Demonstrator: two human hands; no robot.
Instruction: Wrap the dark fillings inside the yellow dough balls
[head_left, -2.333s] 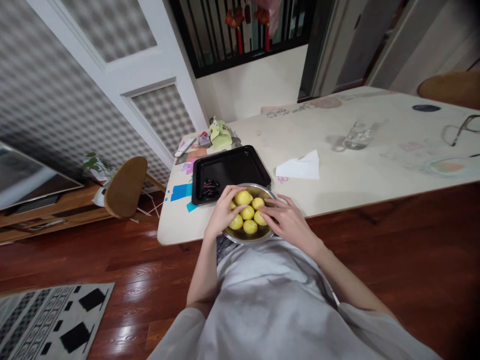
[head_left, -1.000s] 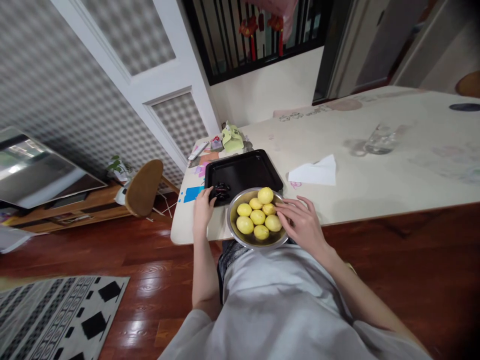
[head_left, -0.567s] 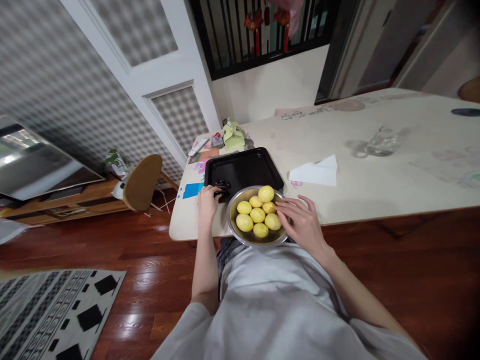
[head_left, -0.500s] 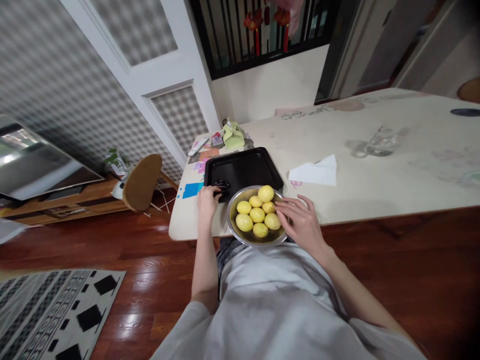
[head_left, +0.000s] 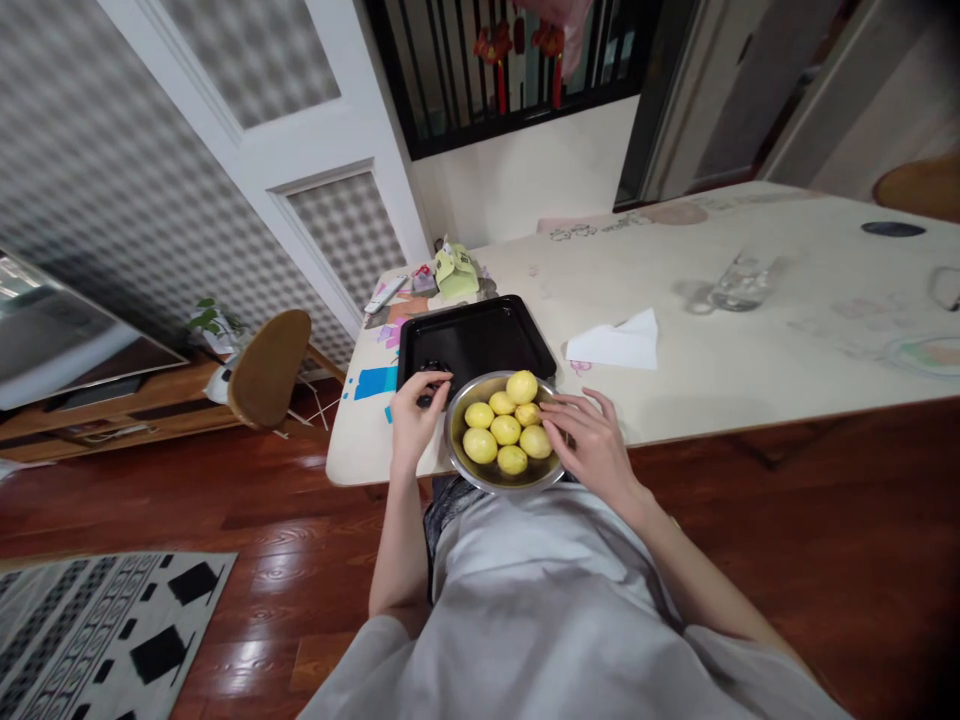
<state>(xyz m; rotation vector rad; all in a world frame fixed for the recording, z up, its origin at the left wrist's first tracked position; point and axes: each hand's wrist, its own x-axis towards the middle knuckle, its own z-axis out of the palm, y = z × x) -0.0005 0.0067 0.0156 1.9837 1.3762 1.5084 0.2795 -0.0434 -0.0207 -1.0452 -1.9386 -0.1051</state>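
We find the left hand [head_left: 412,425] curled over a small dark object [head_left: 427,367] in the black tray [head_left: 480,335]; we cannot tell whether it grips. The right hand [head_left: 596,450] lies loosely open, fingers [head_left: 559,408] touching lemons [head_left: 505,429] in the bowl [head_left: 495,485], immediately to its left.

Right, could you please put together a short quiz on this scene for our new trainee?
1. True or false: the right hand rests against the metal bowl of yellow fruits.
2. What does the left hand touch? A) the drinking glass B) a small dark thing in the black baking tray C) the wooden chair
3. What lies on the table just right of that tray?
Key: 1 true; 2 B; 3 a white folded paper.
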